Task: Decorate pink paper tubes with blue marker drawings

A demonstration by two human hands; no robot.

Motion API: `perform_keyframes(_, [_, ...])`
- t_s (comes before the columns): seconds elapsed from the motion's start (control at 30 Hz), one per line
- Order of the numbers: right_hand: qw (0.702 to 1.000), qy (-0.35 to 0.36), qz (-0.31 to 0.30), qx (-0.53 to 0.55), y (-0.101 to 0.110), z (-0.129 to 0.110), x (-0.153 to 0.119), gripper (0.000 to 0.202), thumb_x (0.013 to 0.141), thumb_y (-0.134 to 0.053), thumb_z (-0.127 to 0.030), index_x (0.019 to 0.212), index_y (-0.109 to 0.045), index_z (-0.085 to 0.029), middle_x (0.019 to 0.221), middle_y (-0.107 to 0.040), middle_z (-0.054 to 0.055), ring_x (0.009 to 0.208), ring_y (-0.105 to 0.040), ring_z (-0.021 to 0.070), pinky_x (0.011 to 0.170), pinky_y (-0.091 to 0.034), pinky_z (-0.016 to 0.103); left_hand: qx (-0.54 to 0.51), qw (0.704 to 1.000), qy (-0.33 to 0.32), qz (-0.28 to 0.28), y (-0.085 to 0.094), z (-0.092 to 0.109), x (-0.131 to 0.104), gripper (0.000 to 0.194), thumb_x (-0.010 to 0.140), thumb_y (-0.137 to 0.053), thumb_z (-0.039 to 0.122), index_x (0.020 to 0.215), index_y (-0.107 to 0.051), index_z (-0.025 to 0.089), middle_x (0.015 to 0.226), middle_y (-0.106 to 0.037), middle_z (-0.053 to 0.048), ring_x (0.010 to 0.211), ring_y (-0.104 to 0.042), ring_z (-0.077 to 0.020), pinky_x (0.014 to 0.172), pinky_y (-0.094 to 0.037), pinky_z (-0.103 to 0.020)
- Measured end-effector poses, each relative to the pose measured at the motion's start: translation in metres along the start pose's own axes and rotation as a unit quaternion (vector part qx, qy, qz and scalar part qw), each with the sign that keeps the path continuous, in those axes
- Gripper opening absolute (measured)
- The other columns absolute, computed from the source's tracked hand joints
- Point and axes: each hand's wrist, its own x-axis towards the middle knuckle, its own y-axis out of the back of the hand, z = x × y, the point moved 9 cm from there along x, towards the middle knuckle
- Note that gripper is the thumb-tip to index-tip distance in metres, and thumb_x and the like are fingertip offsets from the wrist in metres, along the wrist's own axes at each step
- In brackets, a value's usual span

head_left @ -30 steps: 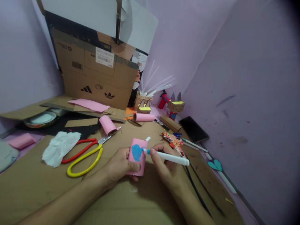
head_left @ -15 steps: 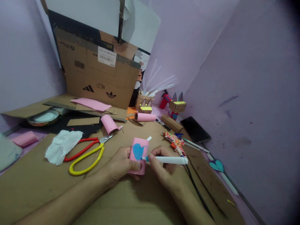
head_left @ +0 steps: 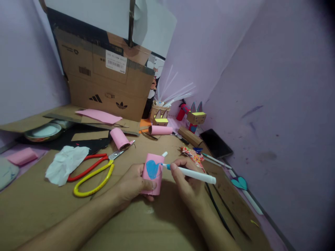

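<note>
A pink paper-covered tube (head_left: 152, 186), seen in the lower middle, is gripped by my left hand (head_left: 134, 183), its thumb across the front. On its face is a blue heart shape (head_left: 152, 168), filled in on the left and only partly on the right. A white stick-like end (head_left: 164, 153) shows behind the tube's upper right; what it belongs to is hidden. My right hand (head_left: 183, 176) pinches a white marker (head_left: 197, 175) with a blue collar. The marker's tip meets the heart's upper right edge.
Red-and-yellow-handled scissors (head_left: 94, 179) and a crumpled tissue (head_left: 66, 164) lie to the left. Pink tubes (head_left: 120, 138) lie beyond. A large cardboard box (head_left: 104, 80) stands at the back. On the right are a phone (head_left: 216, 143), a patterned glue gun (head_left: 193, 156) and its black cord (head_left: 218, 211).
The marker tip has moved up from the heart's lower right to its upper right edge, and the marker now tilts more. Blue colouring on the right side has grown. The view has shifted slightly.
</note>
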Motion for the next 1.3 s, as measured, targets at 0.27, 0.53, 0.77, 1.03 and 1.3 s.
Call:
perform_keyframes(0.27, [0.999,-0.008,-0.024,-0.034,-0.003,-0.003,-0.001,0.018,0.081,-0.054,-0.030,0.068,-0.059,-0.018,0.049,-0.054,-0.003,0.042,-0.047,0.0103,0.041,-0.033,0.020,0.008,1.000,0.009,-0.002,-0.002,0.000,-0.001,0.023,0.050,-0.068,0.018,0.069,-0.057,0.012,0.055,-0.060,0.000,0.047,-0.054,-0.0121,0.046,-0.048,-0.025])
perform_keyframes(0.53, [0.999,-0.016,-0.030,-0.011,-0.006,-0.001,-0.001,0.018,0.081,-0.054,-0.030,0.068,-0.058,-0.018,0.048,-0.054,-0.003,0.041,-0.047,0.0100,0.039,-0.033,0.020,0.014,1.000,0.007,-0.010,-0.003,-0.001,0.000,0.026,0.051,-0.068,0.020,0.073,-0.057,0.012,0.057,-0.060,-0.001,0.048,-0.053,-0.0122,0.047,-0.048,-0.027])
perform_keyframes(0.77, [0.998,-0.024,-0.061,-0.005,-0.010,-0.001,-0.002,0.020,0.080,-0.054,-0.029,0.063,-0.056,-0.018,0.044,-0.053,-0.004,0.038,-0.046,0.0090,0.037,-0.031,0.018,0.011,1.000,0.009,-0.002,-0.003,0.000,0.000,0.026,0.050,-0.068,0.018,0.072,-0.057,0.012,0.056,-0.060,0.000,0.048,-0.053,-0.0124,0.047,-0.048,-0.027])
perform_keyframes(1.03, [0.993,-0.052,-0.111,-0.003,-0.020,0.003,-0.007,0.021,0.079,-0.054,-0.030,0.063,-0.056,-0.018,0.044,-0.052,-0.004,0.037,-0.043,0.0089,0.036,-0.028,0.018,-0.008,1.000,0.009,0.002,-0.001,0.000,0.000,0.025,0.048,-0.069,0.017,0.069,-0.057,0.012,0.054,-0.060,0.000,0.047,-0.054,-0.0129,0.045,-0.048,-0.026])
perform_keyframes(1.3, [0.996,-0.046,-0.067,0.026,-0.013,0.006,-0.005,0.020,0.079,-0.055,-0.031,0.063,-0.056,-0.019,0.045,-0.051,-0.004,0.038,-0.044,0.0094,0.037,-0.030,0.019,-0.001,1.000,0.009,0.003,-0.001,0.000,0.000,0.025,0.048,-0.069,0.018,0.070,-0.058,0.011,0.055,-0.061,0.000,0.047,-0.054,-0.0130,0.046,-0.048,-0.027])
